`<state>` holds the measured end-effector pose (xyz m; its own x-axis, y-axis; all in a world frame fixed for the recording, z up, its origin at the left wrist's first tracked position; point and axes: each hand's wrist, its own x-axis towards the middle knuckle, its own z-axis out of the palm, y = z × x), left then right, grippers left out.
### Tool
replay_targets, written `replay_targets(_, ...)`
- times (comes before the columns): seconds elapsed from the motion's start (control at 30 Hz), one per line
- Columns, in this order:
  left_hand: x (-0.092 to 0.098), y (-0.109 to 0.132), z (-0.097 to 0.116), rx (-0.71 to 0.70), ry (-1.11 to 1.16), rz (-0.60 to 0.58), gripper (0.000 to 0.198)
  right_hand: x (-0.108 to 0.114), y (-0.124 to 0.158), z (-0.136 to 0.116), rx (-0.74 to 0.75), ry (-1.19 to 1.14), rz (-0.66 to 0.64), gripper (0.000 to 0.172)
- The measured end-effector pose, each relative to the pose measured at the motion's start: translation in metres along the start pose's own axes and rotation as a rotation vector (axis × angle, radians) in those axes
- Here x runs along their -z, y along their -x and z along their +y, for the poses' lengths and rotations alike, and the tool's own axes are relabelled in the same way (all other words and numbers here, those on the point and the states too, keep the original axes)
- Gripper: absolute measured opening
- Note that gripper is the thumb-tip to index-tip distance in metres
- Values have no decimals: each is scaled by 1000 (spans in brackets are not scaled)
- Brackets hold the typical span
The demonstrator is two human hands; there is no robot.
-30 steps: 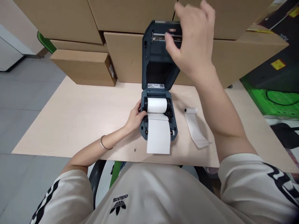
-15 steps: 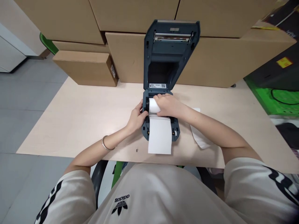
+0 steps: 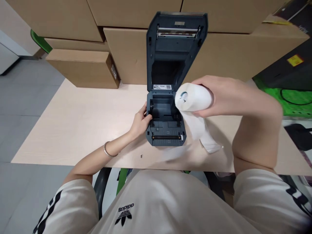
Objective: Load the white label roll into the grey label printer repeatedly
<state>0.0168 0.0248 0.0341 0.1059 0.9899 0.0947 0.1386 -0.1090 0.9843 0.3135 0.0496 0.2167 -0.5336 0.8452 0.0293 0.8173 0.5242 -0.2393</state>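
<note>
A dark grey label printer [image 3: 165, 141] stands on the table with its lid [image 3: 170, 48] raised, and its inner bay shows no roll. My left hand [image 3: 140, 123] grips the printer's left side wall, thumb over the rim. My right hand [image 3: 209, 96] is closed around a white label roll [image 3: 193, 97], held above and right of the bay with its hollow core facing left. A loose tail of paper hangs from the roll and is blurred at its end. Beneath it lies a separate-looking white paper strip [image 3: 210, 143]; whether the two join I cannot tell.
Large cardboard boxes [image 3: 129, 55] line the back of the light wooden table [image 3: 85, 130]. A flat brown box [image 3: 80, 70] leans at the back left. A tiny dark bit [image 3: 141, 156] lies near the front edge. To the right are a black box [image 3: 280, 71] and a green surface [image 3: 292, 107].
My right hand has lifted the label roll out of the printer's bay and moved it up and right, with the paper tail trailing. My left hand stays on the printer's side.
</note>
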Motion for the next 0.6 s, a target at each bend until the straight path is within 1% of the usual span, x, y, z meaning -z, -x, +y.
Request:
replay_targets(0.07,0,-1,-1,-18,4,1,76,-1,4,19,-113,30,-99,66)
replay_targets(0.1,0,-1,-2,-23,7,0,76,-6,4,29,-167,41,-145,66)
replay_targets(0.17,-1,-1,-2,-28,17,-1,73,-23,-3,47,-235,45,-211,66)
replay_targets(0.27,-1,-2,-3,-25,35,6,72,-59,-20,65,-232,34,-249,66)
replay_targets(0.33,-1,-2,-4,-15,32,6,73,-81,-32,67,-220,59,-261,72)
replay_targets(0.4,0,-2,-5,-10,26,-3,74,-98,-40,64,-200,90,-269,76)
replay_targets(0.5,1,-3,-7,-17,32,-11,72,-107,-38,65,-168,109,-261,81)
replay_targets(0.6,1,-3,-7,-25,39,-13,71,-104,-20,83,-206,133,-216,89)
